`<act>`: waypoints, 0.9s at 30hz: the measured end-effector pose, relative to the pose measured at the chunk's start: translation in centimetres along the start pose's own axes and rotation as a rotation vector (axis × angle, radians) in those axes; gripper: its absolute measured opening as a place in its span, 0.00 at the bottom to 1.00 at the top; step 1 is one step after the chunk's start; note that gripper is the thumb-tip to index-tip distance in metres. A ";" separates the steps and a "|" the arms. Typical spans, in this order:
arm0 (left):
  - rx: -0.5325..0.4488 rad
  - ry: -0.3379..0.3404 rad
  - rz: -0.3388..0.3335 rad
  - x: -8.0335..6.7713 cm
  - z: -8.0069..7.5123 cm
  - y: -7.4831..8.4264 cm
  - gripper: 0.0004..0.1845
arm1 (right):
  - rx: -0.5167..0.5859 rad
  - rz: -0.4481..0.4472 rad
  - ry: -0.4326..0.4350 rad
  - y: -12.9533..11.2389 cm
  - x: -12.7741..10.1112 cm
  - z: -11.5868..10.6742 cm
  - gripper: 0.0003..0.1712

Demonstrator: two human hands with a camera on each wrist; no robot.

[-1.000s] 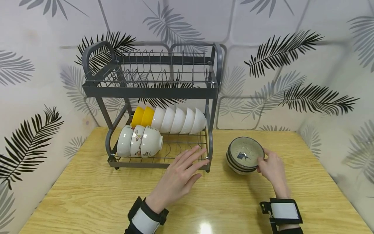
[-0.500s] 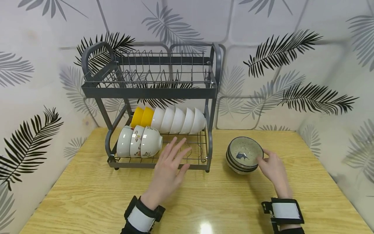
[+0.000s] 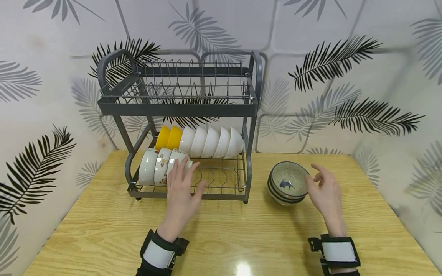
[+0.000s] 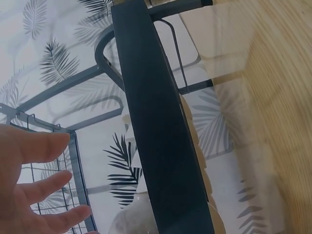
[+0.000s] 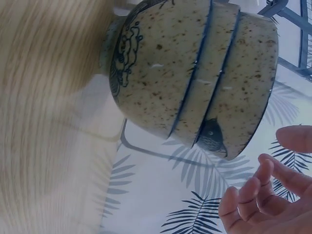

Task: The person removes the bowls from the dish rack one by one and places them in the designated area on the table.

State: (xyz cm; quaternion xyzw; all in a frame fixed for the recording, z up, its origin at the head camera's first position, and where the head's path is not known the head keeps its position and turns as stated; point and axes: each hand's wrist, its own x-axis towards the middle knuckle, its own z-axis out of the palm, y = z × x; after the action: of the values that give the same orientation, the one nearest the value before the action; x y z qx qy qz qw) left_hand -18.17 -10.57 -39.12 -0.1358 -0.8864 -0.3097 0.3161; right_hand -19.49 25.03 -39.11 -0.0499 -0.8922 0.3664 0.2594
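A stack of three speckled grey bowls point(image 3: 288, 182) with a blue fish inside stands on the wooden table point(image 3: 241, 237), right of a grey two-tier dish rack point(image 3: 179, 107). My right hand point(image 3: 315, 178) hovers just right of the stack, fingers spread and off the rim; the right wrist view shows the bowls point(image 5: 195, 87) with the fingers point(image 5: 258, 195) apart from them. My left hand point(image 3: 186, 174) reaches into the rack's lower tier. Its straight fingers lie over the rightmost of three floral white bowls point(image 3: 162, 170). In the left wrist view the fingers point(image 4: 34, 146) sit beside a dark rack bar point(image 4: 161, 136).
Behind the floral bowls, a row of two yellow bowls point(image 3: 169, 137) and several white bowls point(image 3: 214, 142) lies on its side in the lower tier. The upper wire tier point(image 3: 190, 82) holds nothing. Leaf-patterned walls point(image 3: 345, 76) close in the table on three sides.
My left hand has swung left from the rack's front right corner to the floral bowls. My right hand has let go of the speckled bowl's rim and opened its fingers.
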 end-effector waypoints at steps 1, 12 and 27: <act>0.001 0.004 -0.009 0.0 -0.1 -0.1 0.25 | 0.016 -0.008 0.008 0.0 0.0 0.0 0.23; -0.047 0.029 -0.101 0.2 -0.4 -1.3 0.26 | 0.108 -0.018 0.016 -0.1 -0.2 0.1 0.25; -0.146 0.054 -0.194 0.6 -1.2 -2.4 0.26 | 0.130 0.003 -0.059 -0.3 0.0 -0.2 0.27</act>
State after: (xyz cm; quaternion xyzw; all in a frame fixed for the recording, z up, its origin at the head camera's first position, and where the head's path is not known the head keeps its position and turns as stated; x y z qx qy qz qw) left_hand -19.13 -13.17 -39.13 -0.0637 -0.8617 -0.4060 0.2977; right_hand -19.35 24.93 -38.84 -0.0232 -0.8736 0.4253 0.2352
